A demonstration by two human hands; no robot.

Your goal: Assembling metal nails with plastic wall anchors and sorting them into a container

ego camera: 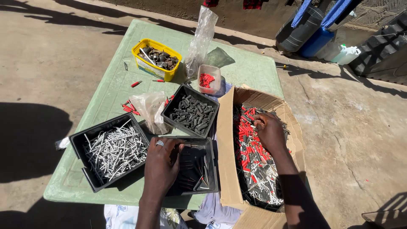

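A cardboard box (227, 140) heaped with mixed red, grey and silver small parts (254, 165) is set at the right edge of a green plastic table (106, 93), and the right hand (269, 131) is laid on the heap toward its far end, fingers curled down into the parts; whether anything is pinched cannot be told. To its left, the left hand (160, 163) is rested over the near black tray (210, 169) of dark screws, fingers bent and loosely spread, with a ring worn on one. Further left, a black tray of silver nails (111, 150) is seen, and beyond, a black tray of grey plugs (191, 111). A yellow tub (156, 59), a small clear tub of red plugs (208, 79) and clear plastic bags (200, 40) are placed at the far side.
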